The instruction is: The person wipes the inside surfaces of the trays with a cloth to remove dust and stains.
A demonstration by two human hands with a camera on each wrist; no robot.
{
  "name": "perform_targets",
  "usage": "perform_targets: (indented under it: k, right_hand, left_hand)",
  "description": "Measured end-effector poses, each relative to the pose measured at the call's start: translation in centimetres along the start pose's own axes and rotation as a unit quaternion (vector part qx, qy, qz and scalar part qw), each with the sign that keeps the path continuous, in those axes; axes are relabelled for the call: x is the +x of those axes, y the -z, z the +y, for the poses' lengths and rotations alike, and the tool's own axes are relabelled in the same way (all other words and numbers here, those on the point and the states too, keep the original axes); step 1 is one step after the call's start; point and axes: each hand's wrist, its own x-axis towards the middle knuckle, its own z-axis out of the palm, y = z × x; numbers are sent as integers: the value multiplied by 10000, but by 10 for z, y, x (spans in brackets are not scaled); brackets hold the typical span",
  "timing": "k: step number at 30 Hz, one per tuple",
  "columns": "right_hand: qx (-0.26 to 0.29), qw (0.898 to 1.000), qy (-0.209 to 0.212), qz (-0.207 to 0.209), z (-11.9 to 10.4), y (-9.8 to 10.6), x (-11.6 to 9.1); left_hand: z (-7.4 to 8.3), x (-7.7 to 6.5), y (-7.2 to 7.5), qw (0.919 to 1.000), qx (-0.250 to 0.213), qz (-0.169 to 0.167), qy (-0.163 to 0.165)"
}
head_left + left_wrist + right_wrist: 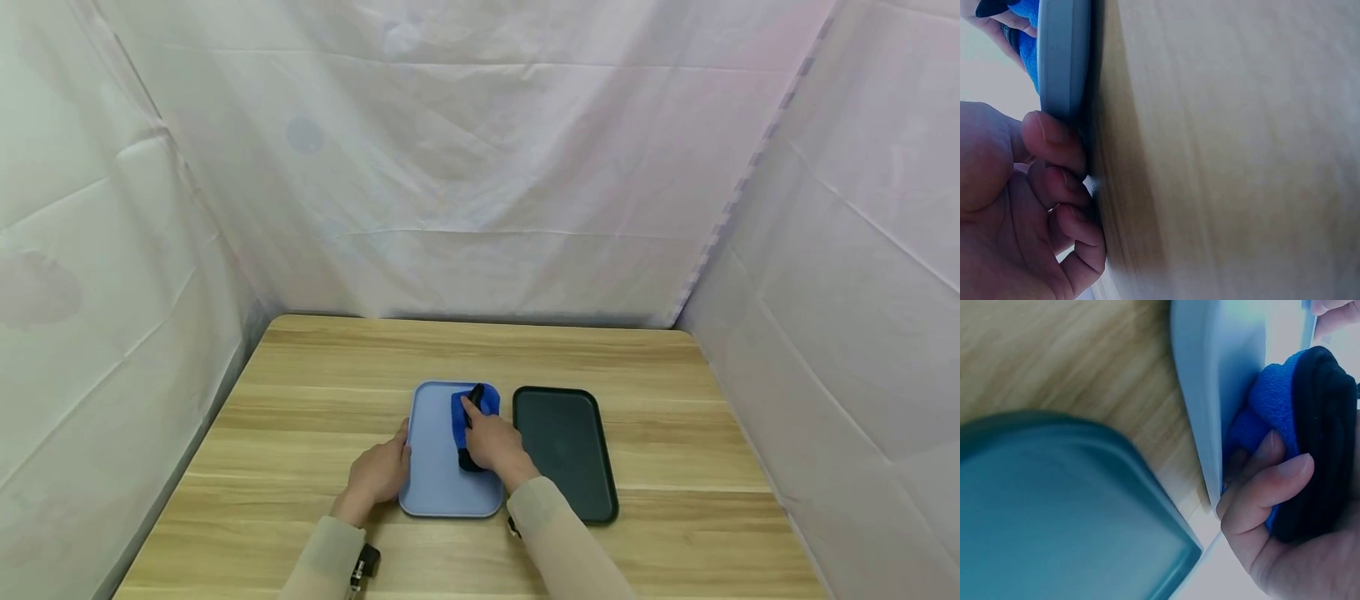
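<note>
A light blue tray [432,492] lies on the wooden table. My left hand [380,469] holds its left edge; in the left wrist view, curled fingers [1069,178] meet the tray's rim [1063,56] close to the tabletop. On the tray's right side my right hand [495,442] grips a blue and black cloth item [459,421], pressing it against the tray. The right wrist view shows fuzzy blue fabric [1279,387] and a smooth black part [1322,425], with fingers [1272,487] curled round it. Its exact kind cannot be made out.
A dark green tray [566,442] lies just right of the light blue one, with a narrow gap between them. The wooden table [315,375] reaches back to white curtains [480,167], which also hang on both sides.
</note>
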Motion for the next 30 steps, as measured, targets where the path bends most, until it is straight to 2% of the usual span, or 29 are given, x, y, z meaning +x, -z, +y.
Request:
perform_targets:
  k: [8, 23, 30]
  right_hand:
    - [-32, 9998, 133, 151, 5, -6, -10]
    - [-453, 9985, 128, 292, 3, -17, -31]
    - [-636, 9965, 317, 429, 6, -24, -40]
  left_hand:
    - [0, 1, 0, 10000, 17, 16, -24]
    - [-1, 1, -3, 10000, -4, 18, 84]
    - [-2, 3, -5, 10000, 29, 51, 69]
